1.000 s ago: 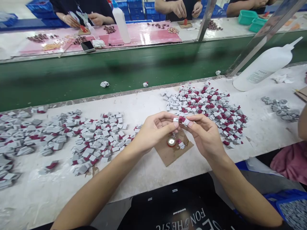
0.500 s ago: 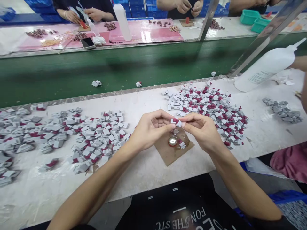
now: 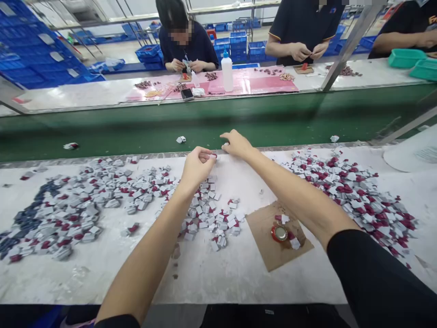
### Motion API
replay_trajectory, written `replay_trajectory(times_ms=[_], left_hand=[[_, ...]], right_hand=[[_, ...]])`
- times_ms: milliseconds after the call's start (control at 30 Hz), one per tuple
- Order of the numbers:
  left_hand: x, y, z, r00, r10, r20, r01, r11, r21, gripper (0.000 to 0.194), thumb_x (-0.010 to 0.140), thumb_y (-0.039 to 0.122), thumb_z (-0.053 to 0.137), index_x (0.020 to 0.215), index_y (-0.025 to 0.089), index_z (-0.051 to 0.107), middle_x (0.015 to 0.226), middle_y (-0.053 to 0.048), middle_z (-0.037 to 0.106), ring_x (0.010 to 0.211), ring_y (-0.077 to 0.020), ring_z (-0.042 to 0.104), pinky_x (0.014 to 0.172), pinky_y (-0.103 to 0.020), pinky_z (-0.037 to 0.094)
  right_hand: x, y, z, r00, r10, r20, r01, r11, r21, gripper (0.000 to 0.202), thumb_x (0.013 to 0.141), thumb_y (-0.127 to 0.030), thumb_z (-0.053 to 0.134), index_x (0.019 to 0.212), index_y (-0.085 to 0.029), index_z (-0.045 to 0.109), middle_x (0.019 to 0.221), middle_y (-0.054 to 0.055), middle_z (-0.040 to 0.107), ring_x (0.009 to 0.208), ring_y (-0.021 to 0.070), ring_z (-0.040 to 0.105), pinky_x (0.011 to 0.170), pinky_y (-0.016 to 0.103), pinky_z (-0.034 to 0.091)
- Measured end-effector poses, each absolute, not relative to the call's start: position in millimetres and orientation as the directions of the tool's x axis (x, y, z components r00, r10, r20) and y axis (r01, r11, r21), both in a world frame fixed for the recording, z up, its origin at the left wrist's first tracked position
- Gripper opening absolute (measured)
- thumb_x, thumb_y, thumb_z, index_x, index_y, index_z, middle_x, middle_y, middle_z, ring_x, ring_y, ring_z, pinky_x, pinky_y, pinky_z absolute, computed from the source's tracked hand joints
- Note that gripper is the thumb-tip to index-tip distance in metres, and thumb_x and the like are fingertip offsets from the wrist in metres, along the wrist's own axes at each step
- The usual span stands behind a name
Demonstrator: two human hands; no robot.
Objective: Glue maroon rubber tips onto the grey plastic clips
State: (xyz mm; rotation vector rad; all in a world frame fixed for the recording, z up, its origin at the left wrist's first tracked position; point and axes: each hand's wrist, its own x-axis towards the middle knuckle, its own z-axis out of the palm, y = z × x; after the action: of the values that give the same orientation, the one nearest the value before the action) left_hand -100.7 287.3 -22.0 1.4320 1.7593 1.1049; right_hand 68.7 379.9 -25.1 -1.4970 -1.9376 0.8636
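Observation:
My left hand (image 3: 197,167) is closed near the table's far edge, fingers curled, with a small grey-and-maroon plastic piece (image 3: 214,156) at its fingertips. To its right my right hand (image 3: 236,145) reaches over the edge of the green belt (image 3: 136,127), index finger stretched out and thumb apart; I see nothing held in it. Under my right forearm lies a brown cardboard square (image 3: 264,246). On it are a round metal cap (image 3: 280,233) with a red rim, a wet patch and a couple of grey-and-maroon pieces (image 3: 294,241).
Loose grey-and-maroon pieces (image 3: 82,205) spread across the left, with dark blue ones (image 3: 29,214) at the far left. Another heap (image 3: 355,187) lies right. A large white bottle (image 3: 414,148) stands at the right edge. Beyond the belt, co-workers (image 3: 187,41) sit at a facing table.
Both hands have left the area above the cardboard and moved to the far edge. They have come apart; earlier they held a piece together. The view has tilted up and shifted left.

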Motion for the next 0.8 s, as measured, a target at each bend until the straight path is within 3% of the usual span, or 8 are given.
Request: replay_trajectory(times_ms=[100, 167, 333, 533, 600, 700, 800], left_hand=[[-99, 305, -27, -0.219, 0.976, -0.016, 0.428, 0.110, 0.897, 0.015, 0.077, 0.009, 0.075, 0.088, 0.019, 0.073, 0.079, -0.002, 0.071, 0.072, -0.0192, 0.066, 0.073, -0.032, 0.054], [-87, 320, -29, -0.218, 0.975, -0.048, 0.396, 0.133, 0.909, 0.014, 0.079, 0.006, 0.075, 0.084, 0.018, 0.071, 0.077, -0.002, 0.071, 0.070, -0.0182, 0.066, 0.073, -0.032, 0.056], [-24, 366, -30, -0.137, 0.977, -0.165, 0.284, 0.198, 0.938, 0.021, 0.084, 0.001, 0.077, 0.084, 0.019, 0.065, 0.069, -0.002, 0.070, 0.064, -0.0166, 0.068, 0.071, -0.031, 0.061], [55, 401, -25, -0.040, 0.973, -0.227, 0.302, 0.229, 0.925, 0.035, 0.078, 0.002, 0.088, 0.080, 0.020, 0.058, 0.070, -0.002, 0.069, 0.069, -0.0175, 0.071, 0.078, -0.034, 0.064], [64, 400, -22, -0.030, 0.975, -0.219, 0.360, 0.215, 0.908, 0.034, 0.079, 0.002, 0.085, 0.082, 0.021, 0.058, 0.080, -0.007, 0.073, 0.077, -0.0224, 0.074, 0.083, -0.041, 0.065], [62, 384, -13, -0.027, 0.993, -0.116, 0.451, 0.116, 0.885, 0.030, 0.079, 0.001, 0.081, 0.089, 0.021, 0.061, 0.119, -0.016, 0.075, 0.099, -0.0282, 0.076, 0.104, -0.051, 0.061], [54, 350, 0, 0.038, 0.999, 0.024, 0.492, -0.039, 0.870, 0.026, 0.086, 0.004, 0.077, 0.102, 0.021, 0.067, 0.146, -0.016, 0.066, 0.114, -0.0267, 0.073, 0.117, -0.047, 0.053]], right_hand=[[59, 400, -33, -0.228, 0.974, 0.016, 0.563, 0.145, -0.814, 0.019, 0.086, 0.003, 0.077, 0.084, -0.015, 0.080, 0.118, 0.017, 0.079, 0.122, 0.0336, 0.073, 0.118, 0.050, 0.053], [75, 403, -37, -0.189, 0.982, 0.020, 0.497, 0.113, -0.860, 0.020, 0.089, 0.000, 0.076, 0.079, -0.017, 0.076, 0.105, 0.013, 0.081, 0.116, 0.0307, 0.075, 0.115, 0.049, 0.057], [163, 376, -37, -0.077, 0.997, -0.001, 0.232, 0.017, -0.973, 0.010, 0.094, -0.022, 0.083, 0.090, -0.019, 0.074, 0.091, 0.007, 0.079, 0.089, 0.0230, 0.080, 0.089, 0.042, 0.071], [243, 301, -21, 0.031, 0.999, 0.009, -0.100, 0.012, -0.995, 0.039, 0.073, -0.032, 0.102, 0.103, -0.023, 0.079, 0.102, 0.005, 0.082, 0.099, 0.0245, 0.085, 0.101, 0.044, 0.072], [254, 279, -16, 0.068, 0.998, -0.004, -0.223, 0.011, -0.975, 0.043, 0.068, -0.033, 0.105, 0.102, -0.024, 0.081, 0.100, 0.004, 0.083, 0.100, 0.0260, 0.085, 0.100, 0.045, 0.072], [261, 251, -10, 0.107, 0.994, -0.010, -0.269, 0.019, -0.963, 0.043, 0.071, -0.037, 0.106, 0.104, -0.025, 0.081, 0.099, 0.004, 0.084, 0.103, 0.0270, 0.086, 0.100, 0.045, 0.072], [260, 227, -6, 0.117, 0.993, 0.006, -0.276, 0.039, -0.960, 0.043, 0.076, -0.044, 0.104, 0.104, -0.026, 0.078, 0.100, 0.003, 0.085, 0.106, 0.0273, 0.086, 0.102, 0.046, 0.071]])
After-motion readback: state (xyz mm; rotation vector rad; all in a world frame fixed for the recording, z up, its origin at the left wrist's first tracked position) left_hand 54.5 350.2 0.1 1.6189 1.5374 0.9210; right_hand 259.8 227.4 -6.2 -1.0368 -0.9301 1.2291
